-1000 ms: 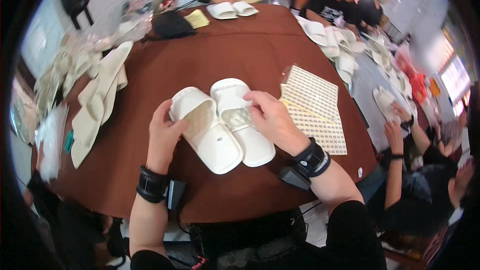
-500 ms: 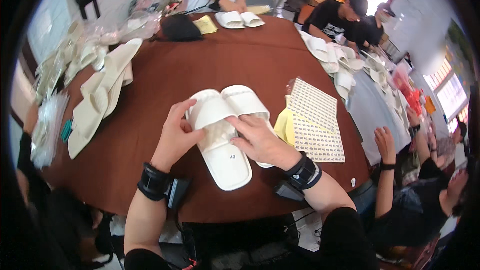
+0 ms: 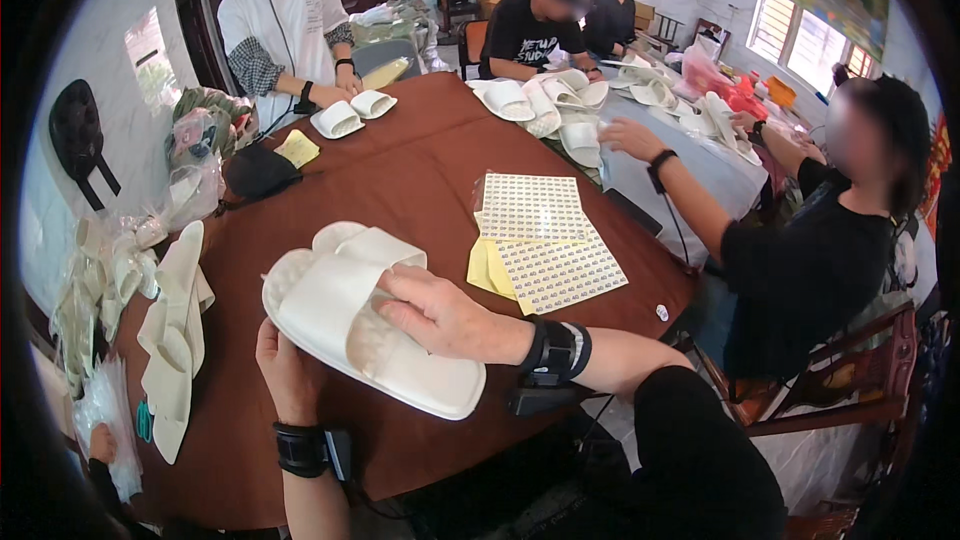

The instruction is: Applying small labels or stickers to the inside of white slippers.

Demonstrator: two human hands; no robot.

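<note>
A pair of white open-toe slippers (image 3: 415,380) is tilted above the brown tabletop, one overlapping the other. From the near left side my left hand (image 3: 287,372) grips the pair, most of its fingers hidden beneath the sole. My right hand (image 3: 445,315) grasps the nearer slipper at the strap opening, fingertips tucked inside and thumb over the insole. Just right of the pair lie sheets of small printed stickers (image 3: 562,278) and a yellow backing sheet (image 3: 490,270).
More cream slippers (image 3: 168,365) lie at the left edge beside clear plastic bags (image 3: 105,420). Across the brown table (image 3: 400,155), a person in white handles another white pair (image 3: 338,120). At right, a person in black reaches toward a slipper pile (image 3: 580,135).
The slippers have come off the tabletop and moved left, turning so their toes point up-left. My left hand has shifted from the strap to underneath. The view has swung right and up.
</note>
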